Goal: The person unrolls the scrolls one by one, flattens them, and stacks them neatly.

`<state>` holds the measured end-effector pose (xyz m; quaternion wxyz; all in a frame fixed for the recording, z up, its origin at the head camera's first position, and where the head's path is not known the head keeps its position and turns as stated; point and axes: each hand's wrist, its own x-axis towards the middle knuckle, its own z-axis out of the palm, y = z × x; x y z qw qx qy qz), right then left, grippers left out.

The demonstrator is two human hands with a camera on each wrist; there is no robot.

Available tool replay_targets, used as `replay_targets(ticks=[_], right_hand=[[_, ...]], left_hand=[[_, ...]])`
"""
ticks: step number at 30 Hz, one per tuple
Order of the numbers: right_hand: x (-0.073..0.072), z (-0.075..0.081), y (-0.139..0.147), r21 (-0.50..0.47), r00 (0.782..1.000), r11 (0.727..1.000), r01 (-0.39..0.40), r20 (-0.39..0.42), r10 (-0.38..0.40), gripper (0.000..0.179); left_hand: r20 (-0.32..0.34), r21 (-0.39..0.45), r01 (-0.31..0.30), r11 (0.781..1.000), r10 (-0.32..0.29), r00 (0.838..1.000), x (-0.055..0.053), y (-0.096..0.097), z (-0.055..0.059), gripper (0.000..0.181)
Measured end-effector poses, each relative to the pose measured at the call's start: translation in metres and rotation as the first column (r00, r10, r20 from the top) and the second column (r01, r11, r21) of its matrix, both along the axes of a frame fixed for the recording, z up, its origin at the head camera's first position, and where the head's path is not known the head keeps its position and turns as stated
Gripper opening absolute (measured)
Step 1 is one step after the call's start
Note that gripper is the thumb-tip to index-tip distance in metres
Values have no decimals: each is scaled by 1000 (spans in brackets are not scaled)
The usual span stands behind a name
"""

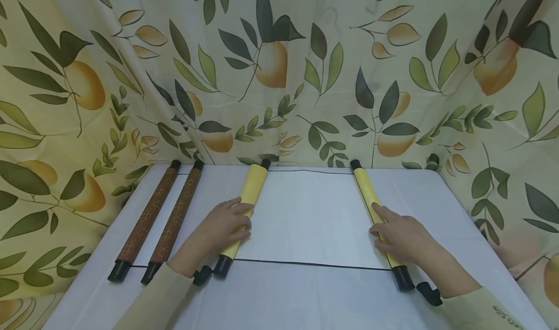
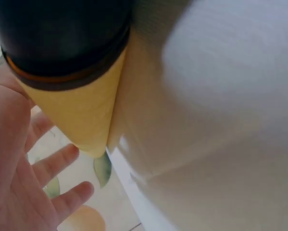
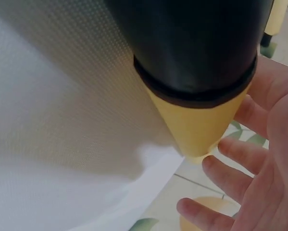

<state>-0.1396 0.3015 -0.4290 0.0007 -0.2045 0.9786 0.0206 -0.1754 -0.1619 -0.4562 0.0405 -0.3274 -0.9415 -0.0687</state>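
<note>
In the head view, my left hand [image 1: 227,223] lies across the left yellow roll [image 1: 254,182], which has black end caps. The left wrist view shows its fingers [image 2: 57,166] spread and fairly straight beside the yellow cover, with no curl round it. My right hand [image 1: 402,233] reaches over a matching yellow roll [image 1: 366,187] on the right, fingertips at its side. Loosely extended fingers [image 3: 230,178] show past that roll's black end cap [image 3: 192,48] in the right wrist view. Both rolls lean inward toward the far edge, with white surface between them.
Two brown patterned rolls [image 1: 150,213] [image 1: 176,218] with black ends lie side by side on the left of the white table [image 1: 314,296]. Thin dark lines cross the white between the yellow rolls. A fruit-and-leaf curtain [image 1: 323,102] hangs behind and at both sides.
</note>
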Motion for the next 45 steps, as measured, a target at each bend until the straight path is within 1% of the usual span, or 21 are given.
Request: replay_targets(ticks=[3,6,9,12,15,19,24,29,32,36,41,45], right_hand=[[0,0,0,6,1000,1000,1,12,-1,27],[1,-1,1,9,1000,1000,1,11,-1,27],[0,-2,3,9,1000,1000,-1,1,1,28],[1,-3,5,5,1000,1000,4,4,-4,28],[1,-3,5,0,1000,1000,8,15,-8,28],[1,-2,4,22,1000,1000,19,19,-20,27],[-1,-2,2,43,999,999,26,29,-27,33],[-1,-3,3,38,999,999,34,29,-35,32],[-2,-4,4,35,999,998,46,27,-47,34],[-1,-5,6,16,998,999,44,40,-45,35],[1,-4,9,-14,1000,1000,17,21,-16,33],[1,-5,10,-14,1000,1000,11,13,-11,32]], left_hand=[[-7,0,-10,1000,10,1000,0,-2,0,8],[-19,-1,-10,1000,10,1000,0,-4,0,6],[-16,12,-8,1000,8,1000,-2,-5,1,5],[12,43,2,999,-2,1000,-1,-6,3,6],[51,56,11,998,-14,999,1,-8,6,14],[93,46,25,999,-29,995,4,-11,12,24],[117,15,32,999,-33,993,4,-14,17,24],[119,9,34,999,-35,992,1,-15,16,25],[96,2,31,1000,-31,995,0,-14,15,26],[71,-26,9,1000,-8,997,-1,-14,13,27],[87,-40,-34,999,37,996,-1,-14,13,30],[77,-42,-22,999,25,997,0,-15,13,27]])
